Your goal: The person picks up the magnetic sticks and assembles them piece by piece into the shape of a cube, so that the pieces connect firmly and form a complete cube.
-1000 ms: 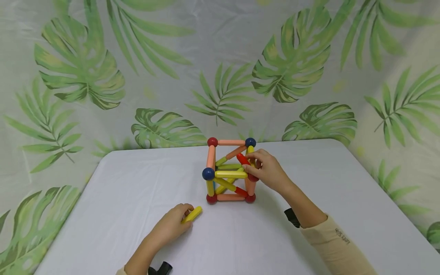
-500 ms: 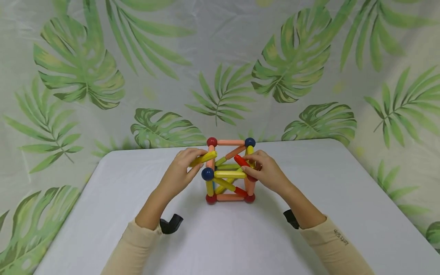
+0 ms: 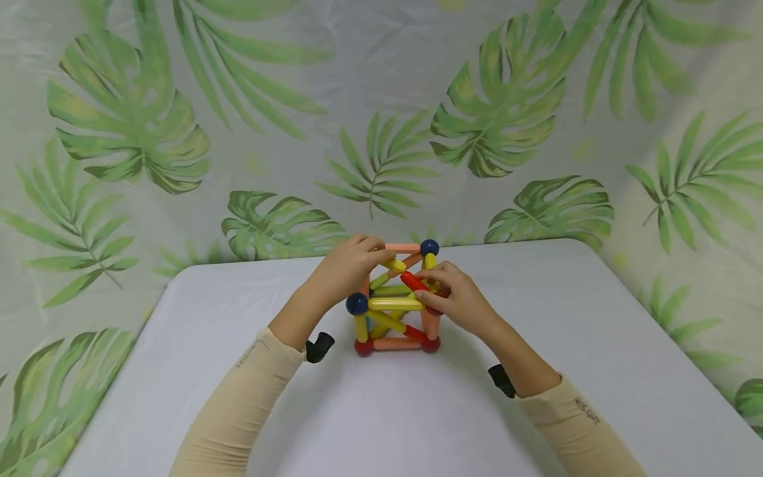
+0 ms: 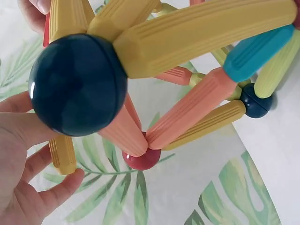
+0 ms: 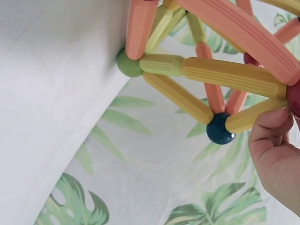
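Note:
A cube-like frame of coloured magnetic sticks and balls stands on the table, a yellow stick (image 3: 395,304) along its top front edge. My left hand (image 3: 340,273) reaches over its top left and pinches a loose yellow stick (image 3: 393,264); in the left wrist view, that stick (image 4: 63,157) shows behind a large blue ball (image 4: 79,86). At the top right front corner my right hand (image 3: 461,301) holds a slanted red stick (image 3: 412,281), whose upper end is right by the yellow stick's tip. In the right wrist view my fingers (image 5: 274,119) rest by a red ball (image 5: 294,97).
The white-covered table (image 3: 536,318) extends around the frame. Behind it hangs a leaf-print cloth (image 3: 381,132). Black wrist pieces (image 3: 320,347) sit under both forearms. The frame's lower red balls (image 3: 363,346) rest on the table.
My left hand has risen from the table at front left to the frame's top, carrying the yellow stick to the red one. My right hand keeps its place with the red stick.

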Demonstrator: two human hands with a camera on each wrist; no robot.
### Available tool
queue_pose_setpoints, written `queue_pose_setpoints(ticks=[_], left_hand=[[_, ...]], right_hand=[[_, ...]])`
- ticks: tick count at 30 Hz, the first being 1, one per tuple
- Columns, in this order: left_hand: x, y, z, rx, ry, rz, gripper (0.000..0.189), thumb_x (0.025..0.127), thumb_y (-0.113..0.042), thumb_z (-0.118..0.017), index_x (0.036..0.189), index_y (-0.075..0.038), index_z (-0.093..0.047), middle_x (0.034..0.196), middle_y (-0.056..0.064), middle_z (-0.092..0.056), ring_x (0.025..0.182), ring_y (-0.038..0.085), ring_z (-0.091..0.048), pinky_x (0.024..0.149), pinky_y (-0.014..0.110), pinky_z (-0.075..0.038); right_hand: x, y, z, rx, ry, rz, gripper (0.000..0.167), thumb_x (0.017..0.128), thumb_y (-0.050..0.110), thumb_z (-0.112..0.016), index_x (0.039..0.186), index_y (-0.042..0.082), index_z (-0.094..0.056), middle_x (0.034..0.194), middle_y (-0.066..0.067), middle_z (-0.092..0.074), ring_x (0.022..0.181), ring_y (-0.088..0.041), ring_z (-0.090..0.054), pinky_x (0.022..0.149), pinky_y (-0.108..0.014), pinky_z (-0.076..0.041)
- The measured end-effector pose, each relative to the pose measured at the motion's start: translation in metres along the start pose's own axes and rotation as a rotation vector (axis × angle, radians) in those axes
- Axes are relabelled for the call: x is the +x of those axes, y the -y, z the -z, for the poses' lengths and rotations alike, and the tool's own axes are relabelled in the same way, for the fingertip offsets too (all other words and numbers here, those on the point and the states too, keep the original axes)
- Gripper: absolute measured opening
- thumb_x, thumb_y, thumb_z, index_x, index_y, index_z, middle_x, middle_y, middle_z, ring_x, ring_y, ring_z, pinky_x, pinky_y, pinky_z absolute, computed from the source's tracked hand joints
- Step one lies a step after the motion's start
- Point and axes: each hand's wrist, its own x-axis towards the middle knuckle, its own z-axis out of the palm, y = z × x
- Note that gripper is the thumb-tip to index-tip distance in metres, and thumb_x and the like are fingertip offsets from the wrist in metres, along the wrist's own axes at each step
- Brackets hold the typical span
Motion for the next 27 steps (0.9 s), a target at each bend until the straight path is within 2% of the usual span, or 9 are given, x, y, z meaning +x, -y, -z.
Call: queue_pose_setpoints(ticks=[4,12,15,17,18,20,22,25,27], left_hand=[[0.002,0.001,0.002,-0.001,0.017,-0.013,0.042,0.066,-0.01,-0.079,0.104,-0.019,-0.064,0.105,0.002,-0.057,0.1,0.023,-0.048,0.085,0.033,-0.041],[0.0,0.003,0.002,0.026,0.024,-0.018,0.034,0.074,-0.004,-0.072,0.104,-0.017,-0.064,0.104,0.002,-0.058,0.1,0.022,-0.048,0.087,0.032,-0.039],[-0.002,0.005,0.0,0.013,0.004,0.05,0.033,0.078,-0.003,-0.068,0.108,-0.015,-0.062,0.107,0.002,-0.057,0.102,0.022,-0.048,0.088,0.032,-0.04],[-0.004,0.006,-0.002,-0.06,-0.039,0.128,0.033,0.082,-0.003,-0.064,0.113,-0.012,-0.058,0.109,0.003,-0.057,0.102,0.021,-0.05,0.086,0.031,-0.041],[-0.005,0.006,-0.002,-0.124,-0.067,0.177,0.035,0.084,-0.004,-0.062,0.117,-0.013,-0.055,0.109,0.004,-0.057,0.101,0.02,-0.052,0.085,0.031,-0.043],[-0.005,0.006,-0.004,-0.315,-0.139,0.268,0.042,0.087,-0.008,-0.059,0.126,-0.014,-0.046,0.111,0.006,-0.056,0.098,0.019,-0.055,0.082,0.031,-0.045],[-0.005,0.005,-0.007,-0.58,-0.209,0.344,0.05,0.088,-0.012,-0.058,0.132,-0.019,-0.037,0.111,0.009,-0.054,0.096,0.019,-0.058,0.079,0.033,-0.047],[-0.002,0.001,-0.01,-1.008,-0.323,0.434,0.057,0.089,-0.011,-0.056,0.136,-0.025,-0.028,0.112,0.014,-0.051,0.092,0.024,-0.06,0.079,0.037,-0.048],[0.0,-0.001,-0.013,-1.216,-0.382,0.469,0.059,0.089,-0.007,-0.056,0.136,-0.025,-0.027,0.111,0.017,-0.05,0.09,0.027,-0.06,0.079,0.038,-0.048]], right_hand=[[0.0,0.001,-0.001,0.008,-0.004,-0.004,0.032,0.083,0.022,-0.065,0.111,0.007,-0.062,0.093,-0.005,-0.048,0.067,-0.021,-0.046,0.054,-0.028,-0.046],[-0.001,0.0,-0.001,0.032,-0.007,-0.012,0.031,0.083,0.02,-0.065,0.111,0.007,-0.062,0.095,-0.005,-0.049,0.07,-0.022,-0.048,0.056,-0.028,-0.048],[-0.002,0.001,-0.002,0.032,-0.004,-0.007,0.032,0.083,0.021,-0.066,0.111,0.006,-0.062,0.093,-0.006,-0.047,0.068,-0.021,-0.048,0.055,-0.027,-0.047],[-0.002,0.001,-0.002,0.032,-0.004,-0.003,0.032,0.083,0.021,-0.066,0.111,0.006,-0.062,0.091,-0.006,-0.046,0.067,-0.02,-0.047,0.055,-0.027,-0.046],[-0.002,0.001,-0.002,0.031,-0.003,0.001,0.032,0.083,0.022,-0.066,0.111,0.006,-0.062,0.09,-0.006,-0.046,0.067,-0.02,-0.047,0.055,-0.027,-0.045],[-0.002,0.0,-0.003,0.031,-0.005,0.005,0.033,0.083,0.022,-0.065,0.112,0.005,-0.062,0.09,-0.006,-0.046,0.067,-0.02,-0.046,0.054,-0.027,-0.045],[-0.002,0.0,-0.003,0.037,-0.013,0.003,0.032,0.083,0.021,-0.066,0.111,0.006,-0.062,0.091,-0.006,-0.047,0.066,-0.02,-0.047,0.054,-0.027,-0.046],[-0.002,-0.001,-0.003,0.038,-0.021,-0.002,0.032,0.083,0.019,-0.066,0.112,0.006,-0.062,0.093,-0.005,-0.048,0.067,-0.021,-0.047,0.054,-0.027,-0.047],[-0.002,-0.001,-0.003,0.041,-0.022,-0.009,0.032,0.083,0.019,-0.066,0.112,0.007,-0.062,0.095,-0.005,-0.048,0.068,-0.022,-0.048,0.055,-0.028,-0.048]])
